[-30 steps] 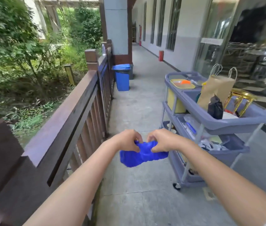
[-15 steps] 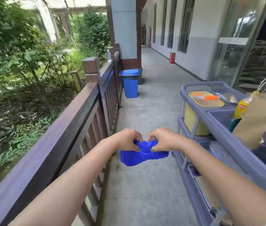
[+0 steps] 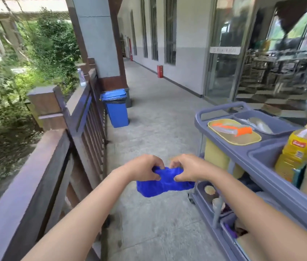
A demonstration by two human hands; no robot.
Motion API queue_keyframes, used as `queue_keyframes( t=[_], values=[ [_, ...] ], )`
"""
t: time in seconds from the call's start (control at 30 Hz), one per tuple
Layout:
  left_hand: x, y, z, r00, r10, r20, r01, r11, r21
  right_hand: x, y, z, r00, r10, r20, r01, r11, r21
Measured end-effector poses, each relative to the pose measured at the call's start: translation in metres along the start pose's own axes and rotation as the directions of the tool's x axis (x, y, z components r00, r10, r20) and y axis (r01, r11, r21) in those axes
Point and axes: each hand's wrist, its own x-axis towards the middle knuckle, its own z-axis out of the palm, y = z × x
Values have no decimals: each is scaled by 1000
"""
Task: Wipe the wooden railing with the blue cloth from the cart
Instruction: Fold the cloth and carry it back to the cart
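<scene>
A bright blue cloth [image 3: 164,183] hangs bunched between my two hands in front of me, above the concrete floor. My left hand [image 3: 145,167] pinches its left end and my right hand [image 3: 188,167] pinches its right end, knuckles nearly touching. The dark brown wooden railing [image 3: 36,183] runs along my left side, its flat top rail leading away to a square post [image 3: 44,105]. The cloth is apart from the rail, to its right. The grey-blue plastic cart [image 3: 243,157] stands close on my right.
On the cart's top sit a yellow tray [image 3: 243,141] with an orange tool, a yellow oil bottle [image 3: 293,151] and a brown paper bag. A blue bin [image 3: 116,108] stands by the railing ahead, a clear bottle [image 3: 81,77] on the rail beyond. Glass doors line the right wall.
My view has moved forward along the walkway and the cart has slid further to the right edge. Both hands keep the same hold on the cloth at the same height.
</scene>
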Motion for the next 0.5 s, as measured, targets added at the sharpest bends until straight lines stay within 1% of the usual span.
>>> queue_keyframes(
  t=[0.17,0.3,0.37,0.5],
  values=[
    [93,-34,-25,991,128,34,-128,992,3,59,30,-27,989,120,-91,-124,992,-33],
    [172,-48,-30,970,240,43,-240,971,5,103,75,-41,968,214,-134,-219,976,-22],
    [213,-53,-31,957,285,58,-286,958,22,126,103,-48,960,236,-149,-240,971,-10],
    [294,-62,-41,941,329,83,-333,942,37,175,151,-69,946,260,-193,-267,964,-13]
  ],
)
